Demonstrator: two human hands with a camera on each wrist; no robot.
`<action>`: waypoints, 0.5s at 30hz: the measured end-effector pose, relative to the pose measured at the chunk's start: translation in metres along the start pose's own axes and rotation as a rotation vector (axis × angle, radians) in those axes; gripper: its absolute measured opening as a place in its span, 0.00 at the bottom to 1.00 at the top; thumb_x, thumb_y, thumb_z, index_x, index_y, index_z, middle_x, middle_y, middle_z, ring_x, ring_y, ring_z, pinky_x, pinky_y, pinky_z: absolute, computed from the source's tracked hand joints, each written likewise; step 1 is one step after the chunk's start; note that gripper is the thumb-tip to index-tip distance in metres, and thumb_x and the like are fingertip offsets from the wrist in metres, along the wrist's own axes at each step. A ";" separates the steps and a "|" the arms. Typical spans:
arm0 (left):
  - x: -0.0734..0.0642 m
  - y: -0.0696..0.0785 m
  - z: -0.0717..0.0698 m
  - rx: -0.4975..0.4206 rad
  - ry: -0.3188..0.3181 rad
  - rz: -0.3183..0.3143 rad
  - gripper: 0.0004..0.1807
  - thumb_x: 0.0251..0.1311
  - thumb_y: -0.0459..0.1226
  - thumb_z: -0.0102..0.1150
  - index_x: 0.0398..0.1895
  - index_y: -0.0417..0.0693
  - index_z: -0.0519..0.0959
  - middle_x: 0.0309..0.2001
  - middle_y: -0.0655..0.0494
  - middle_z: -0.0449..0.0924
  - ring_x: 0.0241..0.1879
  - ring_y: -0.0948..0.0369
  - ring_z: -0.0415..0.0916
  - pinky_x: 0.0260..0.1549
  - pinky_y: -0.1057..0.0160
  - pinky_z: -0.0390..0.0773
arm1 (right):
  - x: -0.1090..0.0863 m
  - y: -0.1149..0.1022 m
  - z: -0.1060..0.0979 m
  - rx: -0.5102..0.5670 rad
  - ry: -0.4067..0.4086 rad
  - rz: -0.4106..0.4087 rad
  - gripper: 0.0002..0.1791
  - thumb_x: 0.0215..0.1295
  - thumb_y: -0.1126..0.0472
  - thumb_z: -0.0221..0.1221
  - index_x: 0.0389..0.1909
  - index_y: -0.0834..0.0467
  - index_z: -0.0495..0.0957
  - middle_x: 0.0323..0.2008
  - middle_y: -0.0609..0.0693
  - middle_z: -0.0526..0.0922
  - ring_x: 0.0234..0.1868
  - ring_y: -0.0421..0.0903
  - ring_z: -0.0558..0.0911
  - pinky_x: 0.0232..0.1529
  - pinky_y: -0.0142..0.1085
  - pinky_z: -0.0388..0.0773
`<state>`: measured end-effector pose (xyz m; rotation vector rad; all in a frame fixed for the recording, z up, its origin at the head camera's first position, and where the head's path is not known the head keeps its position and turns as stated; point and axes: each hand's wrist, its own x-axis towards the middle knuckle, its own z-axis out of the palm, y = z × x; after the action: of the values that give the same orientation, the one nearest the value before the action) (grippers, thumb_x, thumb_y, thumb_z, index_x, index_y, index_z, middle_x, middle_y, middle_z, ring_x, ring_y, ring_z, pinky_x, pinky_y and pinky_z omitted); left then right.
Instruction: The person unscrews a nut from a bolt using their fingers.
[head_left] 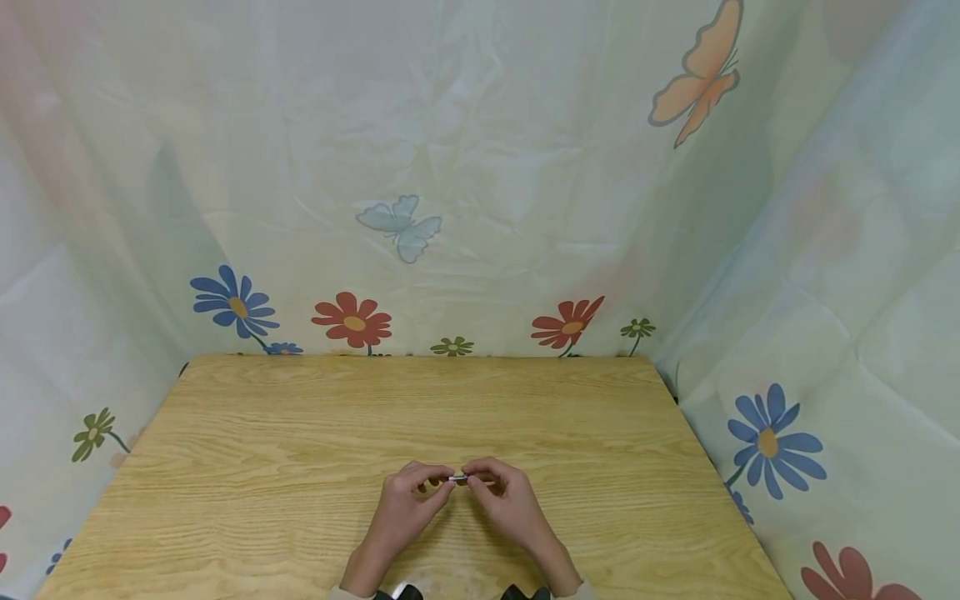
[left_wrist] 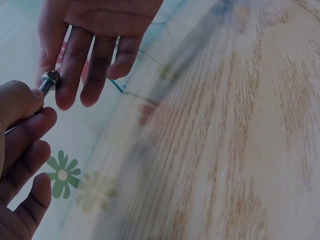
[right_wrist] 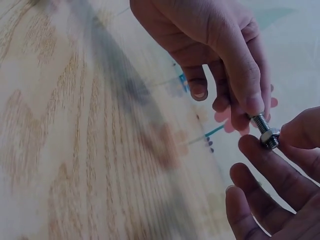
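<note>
A small metal bolt is held between both hands, low over the table in the head view. My left hand pinches one end of it with thumb and fingers, hiding that end. A hex nut sits on the threaded shank near the opposite end, with a short bit of thread showing past it. The thumb and fingers of my right hand pinch at the nut. In the left wrist view the nut lies close to the right fingers, and bare thread shows between it and the left thumb.
A wood-grain table lies under both hands. Pale curtains printed with flowers and butterflies hang behind it and along both sides. Dark rounded objects show at the bottom edge near the wrists.
</note>
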<state>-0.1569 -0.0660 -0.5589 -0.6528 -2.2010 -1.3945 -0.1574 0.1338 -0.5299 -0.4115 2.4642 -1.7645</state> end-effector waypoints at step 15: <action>0.001 0.003 0.000 0.022 -0.005 -0.075 0.07 0.57 0.30 0.74 0.38 0.45 0.90 0.34 0.58 0.90 0.33 0.61 0.82 0.30 0.64 0.81 | 0.000 -0.003 -0.002 0.057 0.020 -0.094 0.13 0.76 0.61 0.58 0.56 0.61 0.80 0.53 0.55 0.86 0.57 0.51 0.83 0.52 0.36 0.80</action>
<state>-0.1558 -0.0649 -0.5557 -0.5717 -2.2632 -1.4046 -0.1574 0.1350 -0.5264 -0.5150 2.4392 -1.8788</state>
